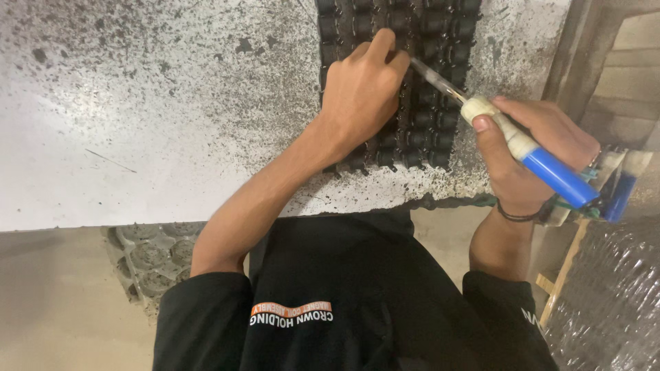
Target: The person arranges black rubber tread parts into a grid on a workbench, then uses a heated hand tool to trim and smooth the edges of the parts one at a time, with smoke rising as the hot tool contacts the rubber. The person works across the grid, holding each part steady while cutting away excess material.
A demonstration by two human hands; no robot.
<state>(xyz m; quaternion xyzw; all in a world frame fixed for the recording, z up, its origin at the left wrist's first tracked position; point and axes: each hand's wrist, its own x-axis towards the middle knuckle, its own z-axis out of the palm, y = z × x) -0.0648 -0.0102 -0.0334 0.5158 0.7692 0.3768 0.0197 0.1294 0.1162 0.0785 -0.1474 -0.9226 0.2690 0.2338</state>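
The left hand (357,93) rests on a black plastic tray of small round dark parts (440,103), its fingers pressed together and bent onto one part near the tray's middle. The right hand (533,158) grips a soldering iron with a blue handle and taped cream collar (522,148), fingers wrapped around it, the metal tip slanting to just beside the left fingertips. The tray lies on a white, black-speckled counter (172,103), at its near edge.
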